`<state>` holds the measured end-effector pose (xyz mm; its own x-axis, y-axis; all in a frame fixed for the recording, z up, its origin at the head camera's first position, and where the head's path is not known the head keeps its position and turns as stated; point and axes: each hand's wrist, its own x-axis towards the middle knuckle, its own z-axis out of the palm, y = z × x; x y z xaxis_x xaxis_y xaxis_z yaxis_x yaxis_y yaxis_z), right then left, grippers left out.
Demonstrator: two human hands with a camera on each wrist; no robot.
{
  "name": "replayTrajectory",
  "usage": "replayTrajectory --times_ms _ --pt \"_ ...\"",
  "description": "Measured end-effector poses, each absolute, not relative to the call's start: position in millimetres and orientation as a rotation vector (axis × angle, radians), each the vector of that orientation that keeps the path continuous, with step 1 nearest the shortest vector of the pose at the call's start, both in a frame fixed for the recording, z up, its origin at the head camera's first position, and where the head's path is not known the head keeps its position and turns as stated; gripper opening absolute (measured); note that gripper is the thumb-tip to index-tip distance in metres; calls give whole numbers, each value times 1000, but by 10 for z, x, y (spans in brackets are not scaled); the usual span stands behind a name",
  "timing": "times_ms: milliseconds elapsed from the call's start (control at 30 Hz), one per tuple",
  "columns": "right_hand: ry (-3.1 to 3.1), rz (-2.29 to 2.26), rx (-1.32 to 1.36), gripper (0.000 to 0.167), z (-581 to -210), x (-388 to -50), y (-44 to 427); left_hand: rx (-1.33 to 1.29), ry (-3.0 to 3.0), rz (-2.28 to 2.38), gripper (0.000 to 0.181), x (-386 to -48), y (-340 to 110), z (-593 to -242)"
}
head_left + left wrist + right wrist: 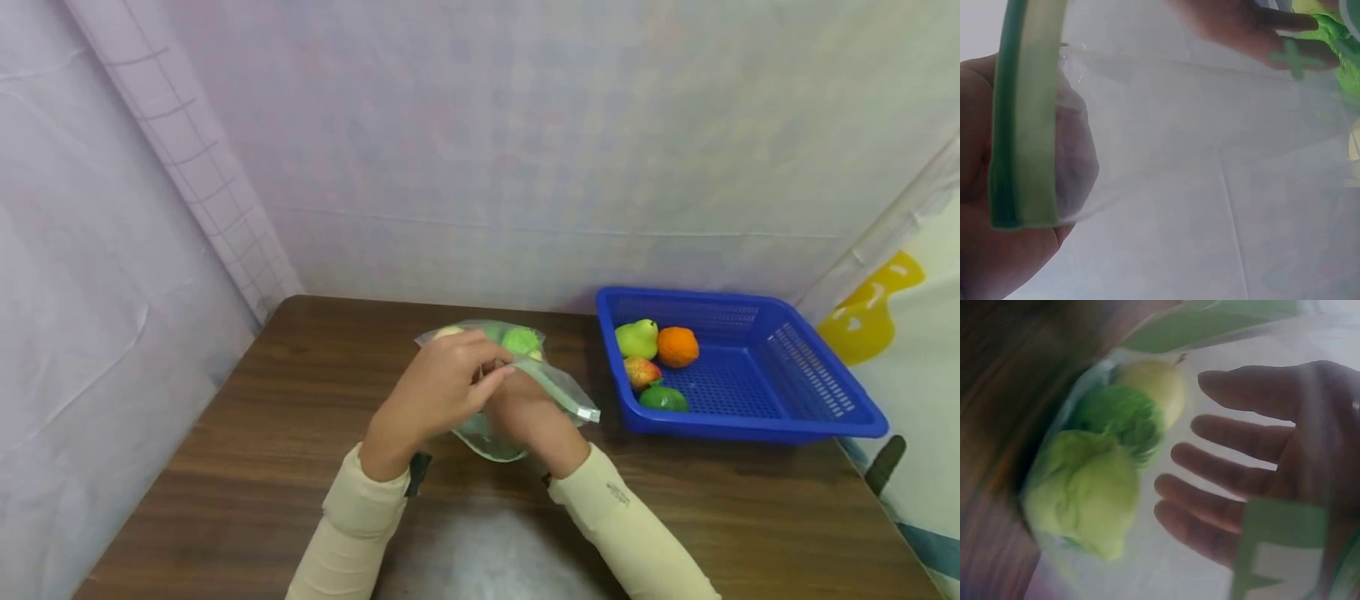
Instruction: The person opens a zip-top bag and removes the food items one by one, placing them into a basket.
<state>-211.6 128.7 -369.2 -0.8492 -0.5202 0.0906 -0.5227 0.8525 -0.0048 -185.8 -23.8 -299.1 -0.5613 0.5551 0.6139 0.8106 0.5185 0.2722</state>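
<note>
A clear zip bag (pixel 558 387) with a green-edged opening lies at the table's middle. Inside are a dark green leafy piece (pixel 1119 419), a pale green leafy piece (pixel 1085 490) and a pale yellow round item (pixel 1154 387). My left hand (pixel 442 387) arches over the bag, thumb and fingers bent at its edge; the left wrist view has the green strip (pixel 1022 125) across a palm. My right hand (pixel 525 408) crosses close under it, blurred. In the right wrist view its fingers (pixel 1210 469) spread straight towards the leafy pieces, seen through plastic.
At the right stands a blue basket (pixel 750 429) holding a green pear (pixel 636 339), an orange (pixel 677 347), a red-yellow fruit (pixel 641 372) and a green fruit (pixel 663 398). The brown table (pixel 262 467) meets pale sheets (pixel 465 167) behind. A yellow shape (pixel 862 329) shows beyond the basket.
</note>
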Motion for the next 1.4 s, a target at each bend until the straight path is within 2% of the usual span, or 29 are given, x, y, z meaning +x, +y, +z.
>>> replayTrajectory --times_ms 133,367,567,833,1133,1400 --pt "-3113 366 639 25 -3718 -2182 1318 -1129 -2307 -738 7 -1854 -218 -2990" --pt "-3160 337 582 34 -3764 -2196 1367 -1137 -2328 -723 8 -1830 -191 -2998" --pt "-3147 167 501 29 -3803 -2207 1371 -1127 -2367 -722 10 -1809 -187 -2997" --pt "-3143 -57 398 15 -3812 -2216 1372 -1124 -2376 -706 10 -1812 -181 -3003" --pt "-3123 -60 438 26 -3824 -2212 1383 -1117 -2381 -708 10 -1814 -176 -3017" --pt "-3100 37 383 27 -3763 -2152 1371 -1116 -2392 -708 9 -1807 -180 -3001"
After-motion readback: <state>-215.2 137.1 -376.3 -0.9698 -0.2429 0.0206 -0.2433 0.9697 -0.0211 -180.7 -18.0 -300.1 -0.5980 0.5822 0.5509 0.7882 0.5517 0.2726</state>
